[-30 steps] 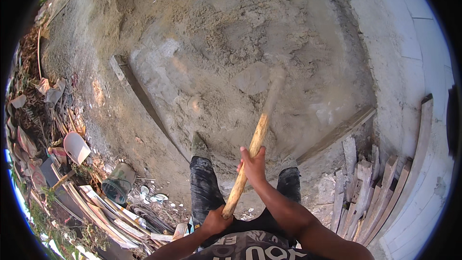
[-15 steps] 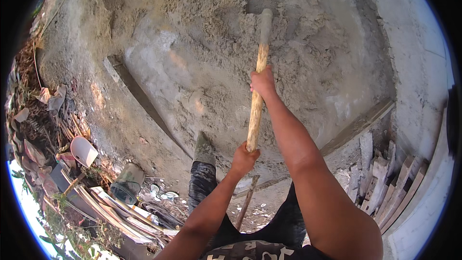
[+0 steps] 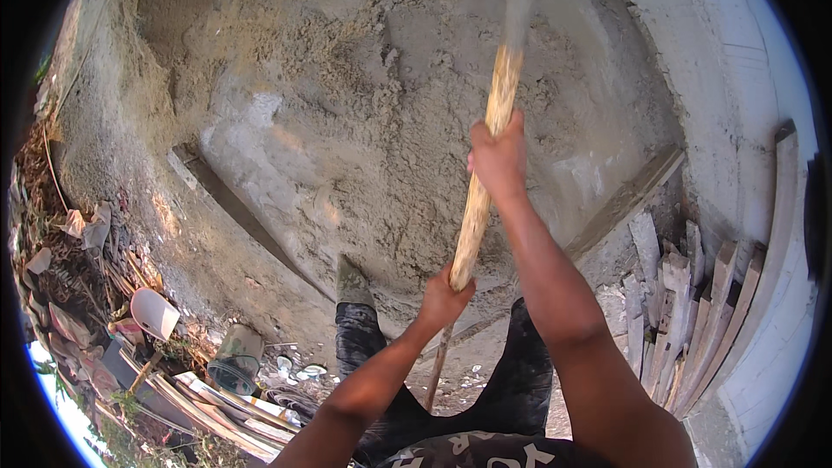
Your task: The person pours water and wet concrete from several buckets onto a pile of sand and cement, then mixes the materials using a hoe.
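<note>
A hoe (image 3: pixel 503 91) with a pale wooden handle slants up from me, its upper part grey with cement. My left hand (image 3: pixel 447 296) is wrapped round the butt end of the handle. Farther up, my right hand (image 3: pixel 500 156) grips the same handle near its middle. At the top edge the hoe's dark blade shows only in part, blurred, over wet grey mortar (image 3: pixel 381 139). The mortar lies spread in a rough, lumpy layer before my feet.
Boards edge the mortar at left (image 3: pixel 247 212) and right (image 3: pixel 628 199). Wood offcuts (image 3: pixel 676 316) lean by the white wall (image 3: pixel 728 61). At the lower left lie a bucket (image 3: pixel 236 360), a pale scoop-like container (image 3: pixel 154 314), wood strips and dry leaves. A thin stick (image 3: pixel 439 364) stands between my legs.
The hoe has moved up and to the right, its head now at the top edge. My right hand has shifted right with the handle; my left hand still holds its end.
</note>
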The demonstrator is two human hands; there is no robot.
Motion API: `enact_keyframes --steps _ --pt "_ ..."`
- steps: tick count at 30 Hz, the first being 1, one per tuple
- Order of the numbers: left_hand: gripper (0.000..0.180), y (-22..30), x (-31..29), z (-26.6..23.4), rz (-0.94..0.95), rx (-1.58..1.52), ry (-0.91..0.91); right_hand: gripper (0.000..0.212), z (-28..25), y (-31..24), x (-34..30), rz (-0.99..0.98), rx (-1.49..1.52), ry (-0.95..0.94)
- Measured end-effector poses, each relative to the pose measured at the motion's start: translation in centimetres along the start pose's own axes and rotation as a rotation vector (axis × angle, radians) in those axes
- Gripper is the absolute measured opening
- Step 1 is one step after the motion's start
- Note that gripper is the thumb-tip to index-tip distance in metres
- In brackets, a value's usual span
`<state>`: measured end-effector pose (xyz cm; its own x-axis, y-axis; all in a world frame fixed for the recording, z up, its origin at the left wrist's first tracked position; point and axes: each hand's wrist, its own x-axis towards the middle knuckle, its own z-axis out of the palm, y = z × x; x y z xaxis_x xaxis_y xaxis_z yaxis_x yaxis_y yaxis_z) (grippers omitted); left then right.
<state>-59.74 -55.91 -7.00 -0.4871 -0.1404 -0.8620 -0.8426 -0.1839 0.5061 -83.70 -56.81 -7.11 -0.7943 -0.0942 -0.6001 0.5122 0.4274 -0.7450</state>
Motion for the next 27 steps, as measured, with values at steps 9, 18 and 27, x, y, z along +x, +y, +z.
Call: enact_keyframes --steps 9,18,27 --pt "0.028 -1.8 6.5 4.8 -0.205 -0.385 -0.104 0.047 0.7 13.0 12.4 0.248 -0.299 -0.095" --pt "0.040 -13.3 -31.9 -2.8 -0.548 0.553 -0.040 0.040 -1.2 15.2 -28.1 0.727 0.235 -0.184" --pt "0.030 3.7 9.3 7.9 0.105 0.056 -0.081 0.035 -9.7 4.0 11.5 -0.078 0.105 0.141"
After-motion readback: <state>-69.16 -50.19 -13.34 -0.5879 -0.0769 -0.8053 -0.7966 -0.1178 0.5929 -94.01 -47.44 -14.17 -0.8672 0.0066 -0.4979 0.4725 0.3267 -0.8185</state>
